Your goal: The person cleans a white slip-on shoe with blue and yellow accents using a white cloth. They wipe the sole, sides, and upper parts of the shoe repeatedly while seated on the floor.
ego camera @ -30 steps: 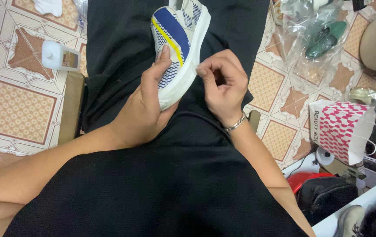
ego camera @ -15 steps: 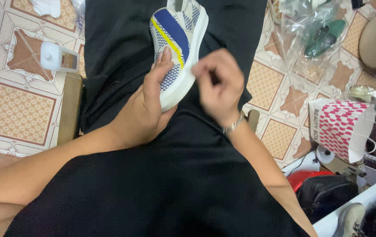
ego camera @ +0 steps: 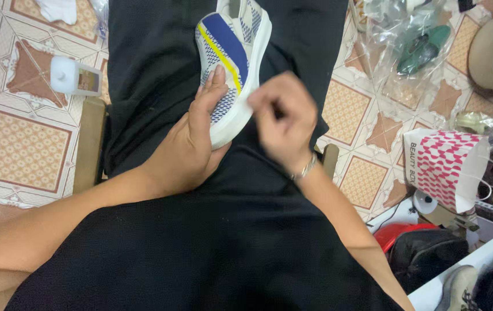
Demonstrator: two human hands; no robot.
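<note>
A white knit sneaker [ego camera: 236,55] with a blue panel and a yellow stripe lies on my lap over black trousers, its sole facing right. My left hand [ego camera: 191,144] grips the shoe from the left, thumb pressed on the patterned side near the toe. My right hand [ego camera: 284,118], blurred, has its fingers bunched at the white sole edge and seems to pinch a small white piece; I cannot tell what it is. A thin bracelet circles my right wrist.
Patterned floor tiles lie on both sides. A small clear bottle with a white cap [ego camera: 73,76] stands at the left. Clear plastic bags with a green item [ego camera: 422,49], a pink-and-white paper bag [ego camera: 445,164] and a black bag [ego camera: 427,256] crowd the right.
My right hand has lifted slightly off the sole edge and turned, now blurred in motion. The shoe and my left hand stay where they were.
</note>
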